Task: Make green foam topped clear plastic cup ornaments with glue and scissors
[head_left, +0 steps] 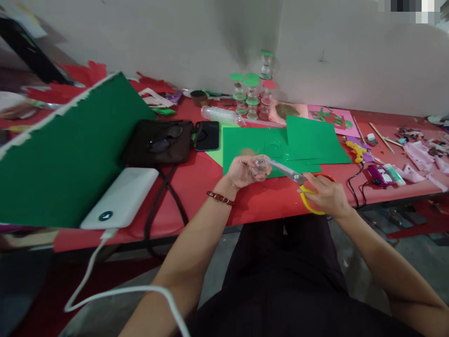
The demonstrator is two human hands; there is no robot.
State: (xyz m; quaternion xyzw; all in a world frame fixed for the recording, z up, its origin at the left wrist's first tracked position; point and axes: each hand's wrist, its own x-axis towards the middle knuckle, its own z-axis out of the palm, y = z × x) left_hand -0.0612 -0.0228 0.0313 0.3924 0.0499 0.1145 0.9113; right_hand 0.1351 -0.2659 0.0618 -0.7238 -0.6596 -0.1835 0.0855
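Note:
My left hand (247, 171), with a beaded bracelet on its wrist, is closed round a small clear plastic piece (261, 164). My right hand (324, 194) grips the scissors (297, 178) by their yellow and red handles. The blades point left, and their tips reach the clear piece; whether they touch it is too blurred to tell. Behind both hands, green sheets (254, 145) lie on the red table (266, 203), with a thin clear ring on them.
Hourglass-shaped clear cups (252, 96) with green and red discs stand near the wall. A yellow glue gun (357, 150) lies at right. At left are a white power bank (121, 199), a brown bag (157, 152), a phone (207, 135) and an upright green board (73, 154).

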